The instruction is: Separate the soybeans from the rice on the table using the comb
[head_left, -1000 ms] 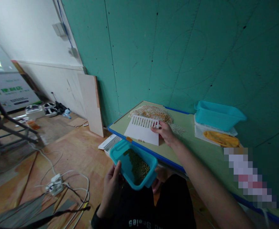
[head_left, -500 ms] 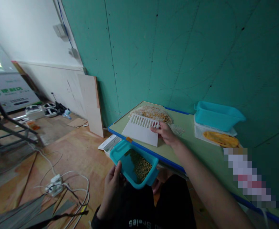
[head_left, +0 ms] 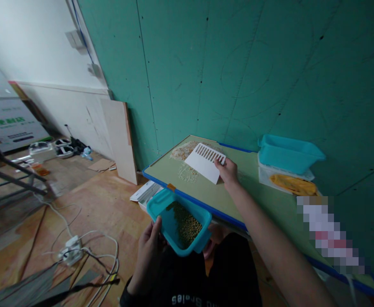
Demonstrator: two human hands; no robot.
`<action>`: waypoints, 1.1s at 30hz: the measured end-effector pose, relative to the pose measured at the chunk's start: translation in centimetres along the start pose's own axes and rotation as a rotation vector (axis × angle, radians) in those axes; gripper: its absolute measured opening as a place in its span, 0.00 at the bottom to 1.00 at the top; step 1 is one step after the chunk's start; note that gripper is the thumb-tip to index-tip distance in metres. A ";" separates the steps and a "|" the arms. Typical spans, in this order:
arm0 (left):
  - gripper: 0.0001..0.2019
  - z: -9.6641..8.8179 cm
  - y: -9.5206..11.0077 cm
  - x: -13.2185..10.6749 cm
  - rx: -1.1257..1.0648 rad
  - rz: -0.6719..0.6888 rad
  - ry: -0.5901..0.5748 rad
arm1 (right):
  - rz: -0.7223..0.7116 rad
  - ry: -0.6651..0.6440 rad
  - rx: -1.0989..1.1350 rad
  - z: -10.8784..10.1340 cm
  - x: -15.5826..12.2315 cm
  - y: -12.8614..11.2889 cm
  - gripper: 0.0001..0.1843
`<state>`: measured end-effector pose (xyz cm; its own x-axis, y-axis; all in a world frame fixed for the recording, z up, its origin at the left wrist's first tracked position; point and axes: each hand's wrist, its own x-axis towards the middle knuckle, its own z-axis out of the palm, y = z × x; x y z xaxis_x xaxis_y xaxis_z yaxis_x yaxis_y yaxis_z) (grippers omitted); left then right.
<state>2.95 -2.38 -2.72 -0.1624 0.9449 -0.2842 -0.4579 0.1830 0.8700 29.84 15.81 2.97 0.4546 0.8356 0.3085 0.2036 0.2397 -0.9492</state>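
Observation:
My left hand [head_left: 151,238] grips the near left rim of a blue plastic bin [head_left: 157,205] just below the table edge. Inside the bin lie dark green small beans [head_left: 179,213] and yellowish round beans [head_left: 190,229]. With fingers closed on its right edge, my right hand [head_left: 228,171] holds a white slotted scraper [head_left: 202,164] tilted over the table. Behind the scraper and partly hidden by it spreads a pile of mixed grains and beans [head_left: 181,151]. Scattered pale grains [head_left: 188,174] lie on the tabletop left of the scraper.
The pale green table [head_left: 257,189] has a blue edge and stands against a green wall [head_left: 180,76]. At its right are another blue bin [head_left: 289,153] and a yellow item [head_left: 294,184]. A power strip [head_left: 71,250] with cables lies on the floor at left.
My right hand has moved the scraper away from the table's front edge, back and right toward the pile. Pale grains now show where it was. My left hand still holds the bin.

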 end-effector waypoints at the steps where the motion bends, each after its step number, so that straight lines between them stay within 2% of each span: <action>1: 0.23 -0.1 -0.1 0.1 -0.002 -0.002 0.003 | 0.006 -0.006 -0.001 0.1 -0.1 0.0 0.19; 10: 0.22 -0.3 -0.4 0.2 -0.013 -0.007 0.003 | 0.028 -0.087 -0.033 0.2 -0.5 -0.7 0.23; 22: 0.21 0.0 -0.1 0.1 0.006 0.002 0.020 | 0.127 -0.202 0.123 0.7 -1.3 -1.4 0.25; 33: 0.21 -0.3 -0.4 0.3 -0.004 0.011 0.012 | 0.160 -0.238 0.142 0.9 -1.6 -1.5 0.26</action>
<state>2.82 -2.29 -3.23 -0.1778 0.9435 -0.2795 -0.4595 0.1715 0.8715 28.04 14.53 3.83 0.2520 0.9564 0.1478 0.0149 0.1489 -0.9887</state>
